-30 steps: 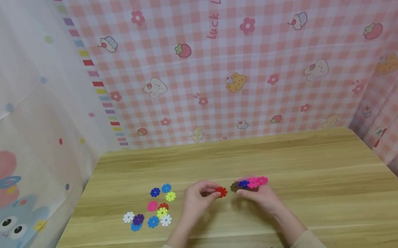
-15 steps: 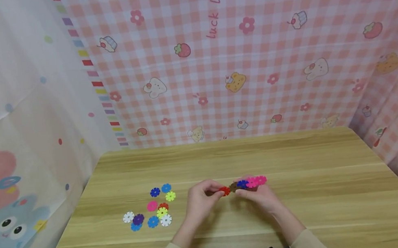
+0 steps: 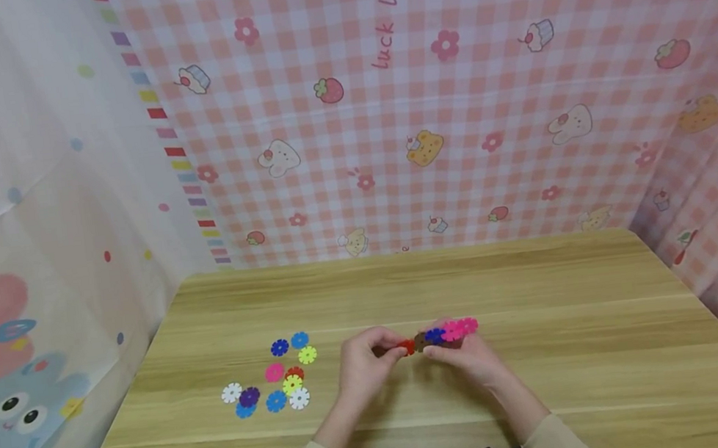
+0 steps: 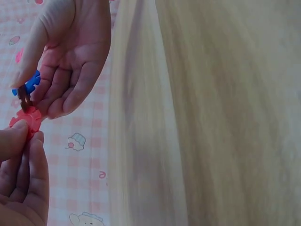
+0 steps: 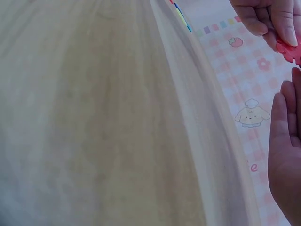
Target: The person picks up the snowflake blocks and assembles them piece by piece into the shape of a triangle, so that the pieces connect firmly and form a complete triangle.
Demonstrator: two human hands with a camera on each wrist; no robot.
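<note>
Over the middle of the table, my left hand (image 3: 364, 362) pinches a red notched plastic disc (image 4: 29, 118) between thumb and fingers. My right hand (image 3: 474, 357) grips the brown notched disc (image 4: 23, 96) at the end of a short chain. A dark blue disc (image 3: 435, 336) and pink discs (image 3: 460, 328) continue that chain to the right. The red disc's edge meets the brown one's in the left wrist view; how deeply they interlock I cannot tell. Fingers hide part of the red disc in the right wrist view.
Several loose notched discs lie on the wooden table (image 3: 540, 292) at left: pink (image 3: 275, 372), purple (image 3: 249, 397), white (image 3: 299, 398), yellow (image 3: 307, 355), blue and red ones. Some overlap. A checked pink curtain (image 3: 387, 117) hangs behind the table's far edge.
My left hand has moved right, bringing the red disc from a gap up to the brown disc. The chain in my right hand has shifted slightly left. The loose discs stay put.
</note>
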